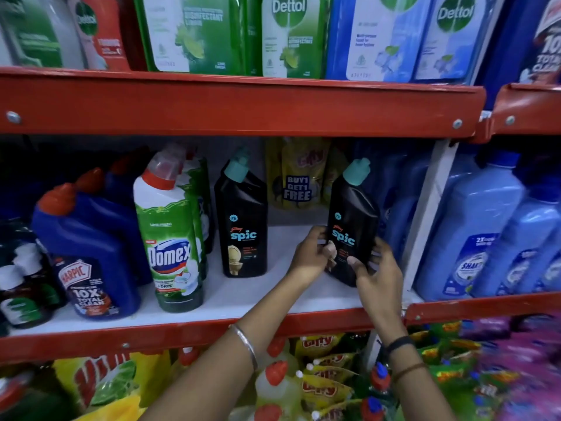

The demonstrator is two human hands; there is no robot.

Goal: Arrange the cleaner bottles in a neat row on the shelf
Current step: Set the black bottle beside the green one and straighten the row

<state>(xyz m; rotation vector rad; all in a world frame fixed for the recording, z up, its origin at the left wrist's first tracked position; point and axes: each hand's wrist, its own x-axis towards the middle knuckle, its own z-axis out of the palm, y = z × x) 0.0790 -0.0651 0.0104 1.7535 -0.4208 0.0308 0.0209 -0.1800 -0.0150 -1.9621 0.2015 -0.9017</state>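
Observation:
A black Spic cleaner bottle (353,208) with a teal cap stands tilted at the right of the white middle shelf (243,296). My left hand (311,253) grips its lower left side and my right hand (378,275) grips its lower right side. A second black Spic bottle (243,220) stands upright further left, apart from the held one. Left of it stand a green Domex bottle (170,238) and a blue Harpic bottle (91,256), with more bottles behind them.
Yellow refill pouches (299,174) lean at the back of the shelf. Blue bottles (473,232) fill the bay to the right, past a white upright post (431,208). Dettol bottles (291,34) line the upper shelf. Pouches and bottles crowd the shelf below.

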